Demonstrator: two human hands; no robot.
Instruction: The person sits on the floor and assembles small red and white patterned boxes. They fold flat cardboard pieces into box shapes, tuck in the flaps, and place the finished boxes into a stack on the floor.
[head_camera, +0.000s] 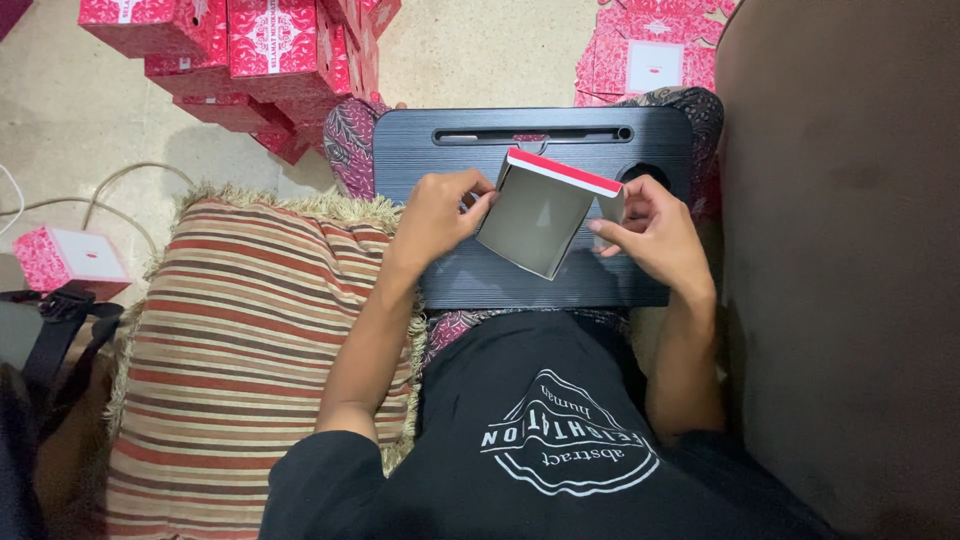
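- A half-folded cardboard box (540, 215) stands tilted over the middle of a black lap desk (470, 150), its plain grey inner side turned up toward the camera.
- Its top flap shows a red outer face with a thin white edge, running as a slanted strip along the upper side of the box.
- The lower corner of the box points down toward the near edge of the lap desk; whether it touches the surface cannot be told.
- The left hand (437, 215) grips the left side of the box, fingers curled in and closed on the cardboard edge.
- The right hand (645, 230) holds the right side: thumb and fingertips are pinched on a small grey side flap, the other fingers loosely bent.
- The two hands are apart, with the box between them.
- The lap desk rests across the person's legs, a long slot running near its far edge.
- A striped cushion (240, 350) lies just beside the left forearm.
- Finished pink-red patterned boxes (260, 50) are stacked on the floor beyond, and one more (70, 260) sits alone at the far left.
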